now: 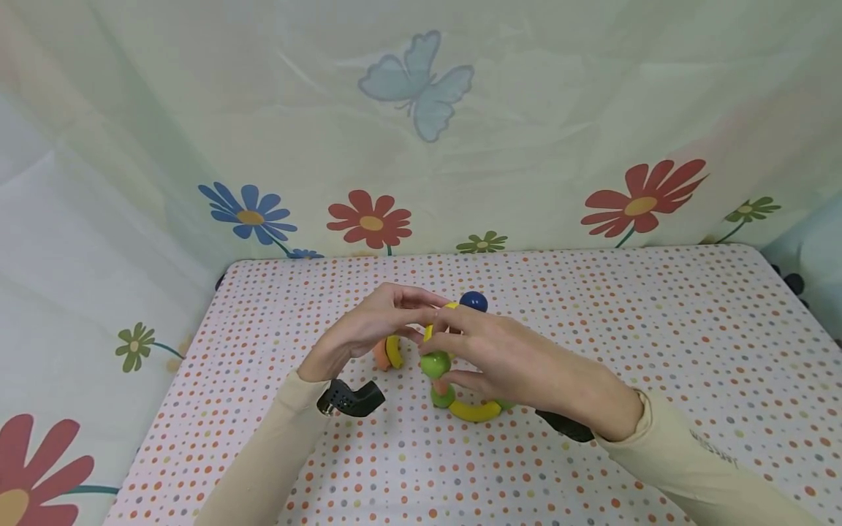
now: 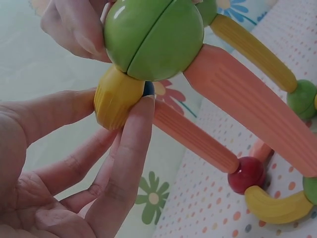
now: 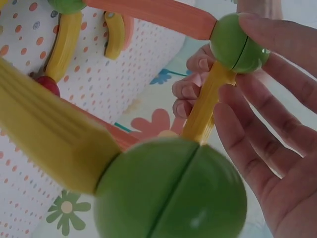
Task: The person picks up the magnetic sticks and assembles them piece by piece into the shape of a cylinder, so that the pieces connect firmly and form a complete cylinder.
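A frame of sticks and balls stands between the two hands. Thumb and finger of my left hand (image 1: 375,325) pinch a yellow stick (image 2: 119,96) just under a green ball (image 2: 153,39) in the left wrist view. My right hand (image 1: 506,351) holds that same green ball (image 3: 240,43) with thumb and fingertips. From this ball a salmon stick (image 2: 257,114) slants down to a lower green ball. A second green ball (image 3: 171,193) looms close in the right wrist view, at the yellow stick's other end. A dark blue ball (image 1: 473,301) shows behind the right hand.
Curved yellow sticks (image 1: 475,411) and a red ball (image 2: 246,175) form the frame's lower part on the dotted tablecloth (image 1: 368,467). Left of the frame lie a loose yellow curved stick (image 1: 393,352) and a salmon stick (image 1: 381,356). A flowered curtain (image 1: 526,146) hangs behind the table.
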`<state>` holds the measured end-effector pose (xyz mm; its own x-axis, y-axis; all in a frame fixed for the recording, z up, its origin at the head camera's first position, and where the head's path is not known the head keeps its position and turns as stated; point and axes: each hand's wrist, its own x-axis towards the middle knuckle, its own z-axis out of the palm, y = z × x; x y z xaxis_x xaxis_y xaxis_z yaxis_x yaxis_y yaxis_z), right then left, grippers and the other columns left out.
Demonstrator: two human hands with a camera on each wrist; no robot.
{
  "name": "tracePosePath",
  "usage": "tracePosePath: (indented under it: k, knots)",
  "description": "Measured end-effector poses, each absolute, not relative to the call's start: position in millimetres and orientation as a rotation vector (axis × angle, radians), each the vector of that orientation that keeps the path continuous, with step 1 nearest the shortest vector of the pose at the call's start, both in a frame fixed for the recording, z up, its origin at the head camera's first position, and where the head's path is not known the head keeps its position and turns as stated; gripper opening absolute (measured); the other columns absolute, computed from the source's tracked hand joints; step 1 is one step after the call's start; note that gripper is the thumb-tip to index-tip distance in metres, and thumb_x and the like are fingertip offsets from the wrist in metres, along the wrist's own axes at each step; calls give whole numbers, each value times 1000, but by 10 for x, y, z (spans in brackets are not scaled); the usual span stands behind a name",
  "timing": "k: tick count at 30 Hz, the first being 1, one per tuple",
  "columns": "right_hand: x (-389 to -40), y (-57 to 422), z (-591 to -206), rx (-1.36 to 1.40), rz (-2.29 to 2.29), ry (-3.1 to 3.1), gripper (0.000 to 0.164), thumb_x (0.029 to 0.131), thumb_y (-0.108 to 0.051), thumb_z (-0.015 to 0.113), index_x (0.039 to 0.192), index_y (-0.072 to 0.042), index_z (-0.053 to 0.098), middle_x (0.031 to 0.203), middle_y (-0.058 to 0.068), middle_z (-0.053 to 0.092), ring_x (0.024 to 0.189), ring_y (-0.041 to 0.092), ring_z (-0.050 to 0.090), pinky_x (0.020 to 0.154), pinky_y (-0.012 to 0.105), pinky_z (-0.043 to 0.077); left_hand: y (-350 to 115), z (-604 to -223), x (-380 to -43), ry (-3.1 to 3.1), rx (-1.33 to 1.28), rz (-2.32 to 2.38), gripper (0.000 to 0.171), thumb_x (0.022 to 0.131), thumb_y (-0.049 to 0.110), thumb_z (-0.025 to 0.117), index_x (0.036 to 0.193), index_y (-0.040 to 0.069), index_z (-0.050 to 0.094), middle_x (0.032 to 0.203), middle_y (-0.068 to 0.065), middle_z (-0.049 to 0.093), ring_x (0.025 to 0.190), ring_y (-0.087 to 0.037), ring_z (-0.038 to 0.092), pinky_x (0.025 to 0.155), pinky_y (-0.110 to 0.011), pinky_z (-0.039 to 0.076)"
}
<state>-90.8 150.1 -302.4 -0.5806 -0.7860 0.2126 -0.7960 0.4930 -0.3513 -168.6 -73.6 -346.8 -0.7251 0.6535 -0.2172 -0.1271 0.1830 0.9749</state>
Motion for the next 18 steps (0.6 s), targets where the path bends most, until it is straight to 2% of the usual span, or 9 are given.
tracePosePath:
  k: [4,7,11,15,18]
  knots:
    - [-932,1604,-2927,1355,787,-2705,29,94,-21,81,122,-14,74,124,2,64,98,15,63,79,32,58,-737,-3471,-1683,1809,506,1623,35,103,6,60,133,-10,63,117,-13,74,101,-18,67,86,-39,61]
    - [-978,1758,-2803,1236,902,-2701,24,98,-17,76,121,-15,73,116,-4,63,94,11,59,77,31,55,-732,-3470,-1677,1811,504,1620,34,105,9,60,133,-9,63,116,-11,73,101,-18,67,84,-38,61]
    - [-1081,2013,-2697,1071,938,-2690,22,99,-10,74,120,-15,73,115,-5,65,97,8,60,79,33,55,-724,-3481,-1659,1831,472,1609,35,109,14,56,137,-7,62,124,-15,69,106,-21,67,83,-35,62]
    - [-1239,2236,-2841,973,996,-2746,22,97,-7,75,117,-14,74,113,-4,68,94,10,62,78,32,55,-754,-3527,-1581,1937,426,1597,36,111,16,51,139,-5,60,126,-19,66,110,-29,68,86,-40,62]
    - [-1364,2343,-3114,971,1067,-2877,22,96,-7,76,118,-9,73,116,3,69,97,15,65,82,37,57,-797,-3575,-1458,2117,399,1473,32,109,10,53,137,-3,61,116,-18,67,99,-34,71,82,-43,62]
